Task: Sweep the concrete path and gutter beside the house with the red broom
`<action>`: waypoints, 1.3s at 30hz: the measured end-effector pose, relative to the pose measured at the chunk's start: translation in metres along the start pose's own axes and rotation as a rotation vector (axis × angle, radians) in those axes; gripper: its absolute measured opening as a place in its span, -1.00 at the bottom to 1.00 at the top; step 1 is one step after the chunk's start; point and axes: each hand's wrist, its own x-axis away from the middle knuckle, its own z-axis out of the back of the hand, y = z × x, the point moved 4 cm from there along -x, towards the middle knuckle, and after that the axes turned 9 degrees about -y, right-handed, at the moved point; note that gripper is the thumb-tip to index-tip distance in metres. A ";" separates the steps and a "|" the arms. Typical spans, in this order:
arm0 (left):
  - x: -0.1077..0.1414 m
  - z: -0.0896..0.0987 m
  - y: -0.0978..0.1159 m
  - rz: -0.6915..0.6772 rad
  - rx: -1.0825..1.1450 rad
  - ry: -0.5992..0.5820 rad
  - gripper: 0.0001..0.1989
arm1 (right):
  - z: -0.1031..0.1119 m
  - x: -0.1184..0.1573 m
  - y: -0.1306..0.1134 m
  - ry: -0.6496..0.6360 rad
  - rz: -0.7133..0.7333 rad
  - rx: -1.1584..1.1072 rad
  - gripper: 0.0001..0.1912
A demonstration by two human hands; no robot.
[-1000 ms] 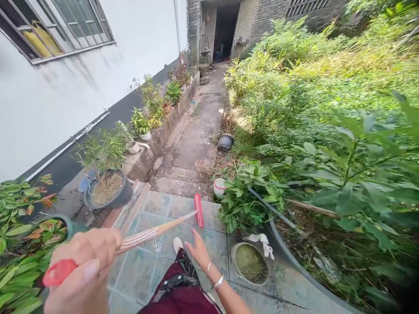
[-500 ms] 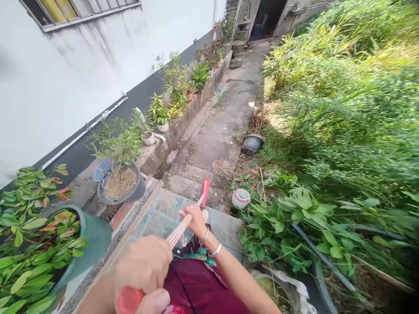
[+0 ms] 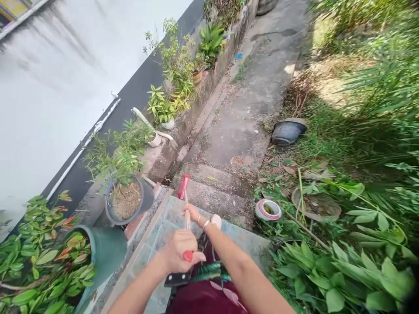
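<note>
A broom with a striped pole and a red head [image 3: 184, 186] slants away from me over the edge of the tiled landing [image 3: 157, 231]. My left hand [image 3: 180, 250] is wrapped round the top of the pole, the red end cap showing beside the thumb. Lower down the pole, my right hand [image 3: 192, 213] grips it, with a bangle on the wrist. The broom head is by the concrete step [image 3: 218, 196] below the landing, near its left side. I cannot make out its bristles. A light shoe tip [image 3: 216, 221] shows under my right forearm.
On the left stand a green planter [image 3: 108, 248] and a grey pot [image 3: 127, 198] with a shrub. A white-and-red jar [image 3: 268, 210] sits right of the steps. Beyond, a black pot [image 3: 288, 131] lies tilted beside the concrete path [image 3: 235, 117]. Leafy plants [image 3: 353, 270] crowd the right.
The broom head has swung left across the step, and the pole is now closer to straight ahead. Both hands still hold it. My view has tipped further down and turned.
</note>
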 end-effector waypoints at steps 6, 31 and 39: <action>-0.044 0.039 0.009 0.034 0.371 0.149 -0.71 | 0.072 0.038 0.035 -0.240 -0.118 0.228 -0.87; -0.126 0.069 -0.219 -0.083 0.113 -0.076 -0.71 | 0.139 -0.229 0.116 0.019 -0.096 0.287 -0.80; -0.175 0.089 -0.289 0.034 0.567 0.075 -0.71 | 0.192 -0.206 0.181 -0.208 -0.214 0.329 -0.87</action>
